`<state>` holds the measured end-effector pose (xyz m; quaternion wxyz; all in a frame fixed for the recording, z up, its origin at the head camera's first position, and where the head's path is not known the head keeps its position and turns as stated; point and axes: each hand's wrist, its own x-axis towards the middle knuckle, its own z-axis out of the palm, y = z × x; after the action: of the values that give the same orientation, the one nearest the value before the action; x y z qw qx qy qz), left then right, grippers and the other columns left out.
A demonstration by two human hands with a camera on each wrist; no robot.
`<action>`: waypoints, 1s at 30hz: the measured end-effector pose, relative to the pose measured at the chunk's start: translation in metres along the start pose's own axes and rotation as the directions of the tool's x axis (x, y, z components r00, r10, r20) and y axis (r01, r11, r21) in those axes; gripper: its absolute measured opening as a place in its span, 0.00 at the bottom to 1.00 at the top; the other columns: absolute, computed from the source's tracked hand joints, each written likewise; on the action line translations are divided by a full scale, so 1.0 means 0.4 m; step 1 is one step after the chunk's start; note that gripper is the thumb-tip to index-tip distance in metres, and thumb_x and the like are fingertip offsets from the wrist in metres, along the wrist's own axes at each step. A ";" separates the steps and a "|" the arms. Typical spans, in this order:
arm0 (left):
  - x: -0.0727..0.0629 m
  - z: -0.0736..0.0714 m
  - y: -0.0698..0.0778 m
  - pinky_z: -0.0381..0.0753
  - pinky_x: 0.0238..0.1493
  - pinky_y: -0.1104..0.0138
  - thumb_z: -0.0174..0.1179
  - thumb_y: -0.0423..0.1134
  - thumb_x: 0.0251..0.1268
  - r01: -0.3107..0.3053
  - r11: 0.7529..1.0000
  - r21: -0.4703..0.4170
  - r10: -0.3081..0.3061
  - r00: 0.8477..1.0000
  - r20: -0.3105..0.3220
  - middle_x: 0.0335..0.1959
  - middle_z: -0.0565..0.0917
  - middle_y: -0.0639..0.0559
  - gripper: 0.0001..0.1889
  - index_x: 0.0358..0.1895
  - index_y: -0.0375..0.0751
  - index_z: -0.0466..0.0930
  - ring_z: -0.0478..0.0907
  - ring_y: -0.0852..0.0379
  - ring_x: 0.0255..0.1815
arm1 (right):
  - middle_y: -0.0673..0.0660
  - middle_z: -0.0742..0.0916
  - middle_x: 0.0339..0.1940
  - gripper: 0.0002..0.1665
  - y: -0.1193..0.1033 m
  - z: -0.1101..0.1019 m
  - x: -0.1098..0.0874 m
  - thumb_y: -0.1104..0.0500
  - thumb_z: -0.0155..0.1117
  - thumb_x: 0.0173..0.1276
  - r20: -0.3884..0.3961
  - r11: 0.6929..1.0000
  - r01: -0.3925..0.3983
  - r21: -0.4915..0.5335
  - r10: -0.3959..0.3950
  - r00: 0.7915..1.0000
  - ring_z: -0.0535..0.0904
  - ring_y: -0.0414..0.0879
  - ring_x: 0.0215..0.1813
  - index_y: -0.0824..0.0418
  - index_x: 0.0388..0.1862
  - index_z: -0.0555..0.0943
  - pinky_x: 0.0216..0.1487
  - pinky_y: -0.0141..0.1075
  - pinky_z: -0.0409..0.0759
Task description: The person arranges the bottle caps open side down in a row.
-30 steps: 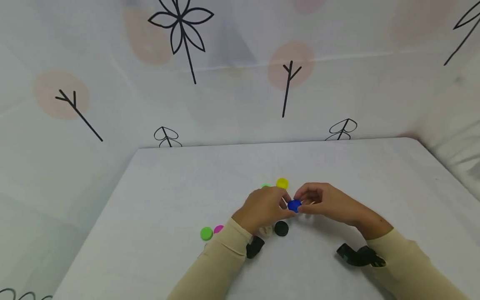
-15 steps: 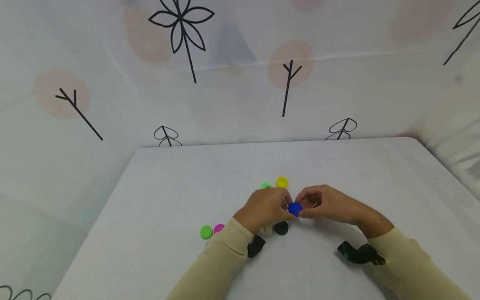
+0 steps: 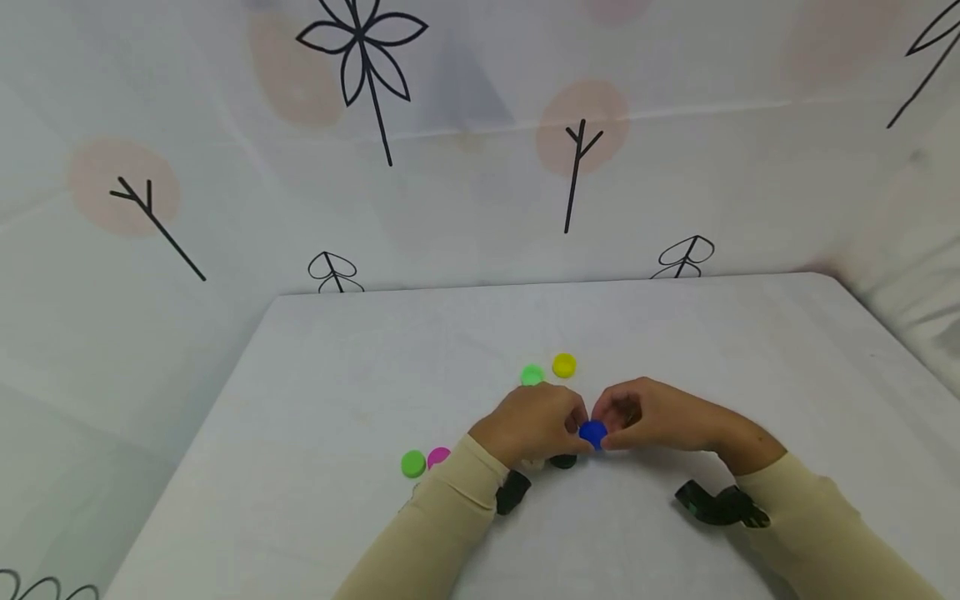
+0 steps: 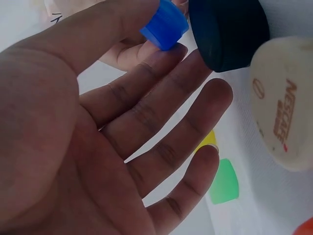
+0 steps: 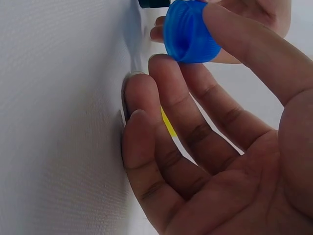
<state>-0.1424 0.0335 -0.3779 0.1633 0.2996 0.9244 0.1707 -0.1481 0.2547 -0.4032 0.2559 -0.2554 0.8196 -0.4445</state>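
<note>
A blue bottle cap (image 3: 593, 434) is held between my two hands just above the white table. My left hand (image 3: 534, 422) pinches it by thumb and index finger; its other fingers spread out loosely in the left wrist view. From the other side my right hand (image 3: 660, 416) pinches the same cap, whose ridged inner side (image 5: 186, 34) faces the right wrist camera. A black cap (image 4: 230, 32) lies close to the left fingertips. Beside it is a cream lid (image 4: 282, 105) printed NESCAFE, mostly covered by the left hand in the head view.
Beyond the hands lie a yellow cap (image 3: 564, 365) and a mint-green cap (image 3: 532, 375). Left of the left forearm are a green cap (image 3: 413, 464) and a partly covered magenta cap (image 3: 438, 457). An orange-red thing (image 4: 305, 228) shows at the left wrist view's corner.
Both hands have drifted toward the person with the blue cap between them. More of the mint-green cap shows now, while the black cap is more covered.
</note>
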 end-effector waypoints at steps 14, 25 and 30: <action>0.003 0.014 0.005 0.72 0.32 0.75 0.73 0.53 0.57 0.012 0.997 0.072 -0.012 1.000 -0.003 0.28 0.79 0.67 0.13 0.39 0.53 0.85 0.74 0.70 0.30 | 0.53 0.87 0.34 0.12 -0.003 0.009 -0.002 0.59 0.72 0.62 0.012 0.998 0.014 -0.058 -0.013 1.000 0.82 0.41 0.36 0.61 0.44 0.83 0.41 0.31 0.82; 0.001 0.020 0.009 0.70 0.29 0.75 0.74 0.52 0.55 0.003 0.997 0.081 -0.003 1.000 0.000 0.24 0.77 0.66 0.13 0.36 0.51 0.85 0.73 0.69 0.27 | 0.50 0.85 0.31 0.11 -0.005 0.011 -0.001 0.57 0.73 0.62 0.020 0.996 0.025 -0.084 -0.023 1.000 0.80 0.38 0.34 0.59 0.42 0.84 0.38 0.31 0.80; 0.004 0.024 0.012 0.69 0.27 0.75 0.74 0.52 0.55 -0.004 0.995 0.097 0.004 1.000 -0.004 0.22 0.76 0.65 0.13 0.35 0.50 0.84 0.71 0.69 0.26 | 0.49 0.84 0.30 0.13 -0.005 0.013 -0.002 0.57 0.74 0.61 0.008 0.995 0.013 -0.094 -0.012 1.000 0.78 0.38 0.33 0.59 0.42 0.83 0.36 0.30 0.79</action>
<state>-0.1375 0.0405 -0.3847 0.1463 0.3086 0.9313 0.1265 -0.1439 0.2513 -0.4038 0.2436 -0.2739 0.8371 -0.4060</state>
